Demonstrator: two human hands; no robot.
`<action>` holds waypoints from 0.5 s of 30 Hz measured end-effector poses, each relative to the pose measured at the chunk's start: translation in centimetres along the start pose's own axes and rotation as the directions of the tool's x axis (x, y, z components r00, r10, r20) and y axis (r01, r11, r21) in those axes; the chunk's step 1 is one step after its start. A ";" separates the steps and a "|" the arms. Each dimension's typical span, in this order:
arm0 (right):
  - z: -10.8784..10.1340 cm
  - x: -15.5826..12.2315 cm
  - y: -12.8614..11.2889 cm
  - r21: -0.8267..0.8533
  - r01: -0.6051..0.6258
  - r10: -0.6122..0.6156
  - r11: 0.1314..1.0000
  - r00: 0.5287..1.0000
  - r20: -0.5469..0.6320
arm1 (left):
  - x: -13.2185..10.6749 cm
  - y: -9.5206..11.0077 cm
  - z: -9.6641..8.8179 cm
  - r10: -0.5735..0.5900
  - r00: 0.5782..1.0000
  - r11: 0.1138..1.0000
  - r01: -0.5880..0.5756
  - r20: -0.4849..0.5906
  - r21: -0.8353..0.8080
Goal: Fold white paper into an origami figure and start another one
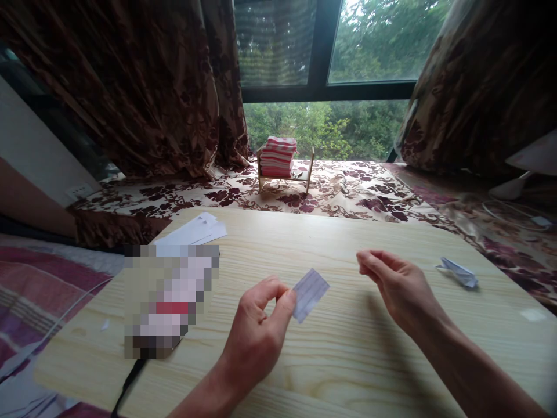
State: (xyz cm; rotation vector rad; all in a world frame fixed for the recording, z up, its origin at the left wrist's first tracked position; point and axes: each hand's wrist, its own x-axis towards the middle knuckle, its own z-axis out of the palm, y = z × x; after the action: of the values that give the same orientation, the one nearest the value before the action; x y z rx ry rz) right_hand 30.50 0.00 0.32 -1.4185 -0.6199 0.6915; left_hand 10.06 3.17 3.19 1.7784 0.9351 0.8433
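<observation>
A small rectangle of paper [311, 295], greyish with faint lines, is pinched between the thumb and forefinger of my left hand [261, 325]. It is held at a slant above the wooden table [322, 371]. My right hand [394, 284] hovers to the right, apart from the paper, with its fingers pressed together. What those fingers hold, if anything, is hidden. A folded paper piece [458, 273] with a pointed end lies on the table to the right of my right hand.
At the table's left are white paper sheets [191, 233] and a blurred-out object [172, 302] with a black cord. A scrap [105, 325] lies nearby. Beyond the table, a small wooden stand [310, 168] holds striped cloths [278, 158]. A lamp [535, 154] is at right.
</observation>
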 end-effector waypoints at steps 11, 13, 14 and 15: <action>2.4 -3.7 -1.6 -0.054 -0.010 0.037 0.998 0.844 0.536 | 0.3 -0.3 0.6 -0.130 0.987 0.988 0.137 0.094 -0.066; 2.5 -3.8 -1.5 -0.050 0.006 0.022 0.999 0.843 0.537 | 0.3 -0.2 0.7 -0.119 0.982 0.987 0.134 0.148 -0.089; 2.6 -3.8 -1.4 -0.059 0.014 0.019 0.998 0.845 0.534 | 0.3 -0.2 0.8 -0.107 0.981 0.989 0.122 0.160 -0.086; 2.6 -3.8 -1.3 -0.072 0.021 0.020 0.997 0.849 0.528 | 0.2 -0.1 0.8 -0.097 0.982 0.991 0.110 0.161 -0.075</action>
State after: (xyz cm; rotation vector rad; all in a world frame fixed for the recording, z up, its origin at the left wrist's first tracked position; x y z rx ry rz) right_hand 26.14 -1.15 1.86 -1.2934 -1.0867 1.0847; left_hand 10.84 3.06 2.81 1.6832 0.8682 0.6564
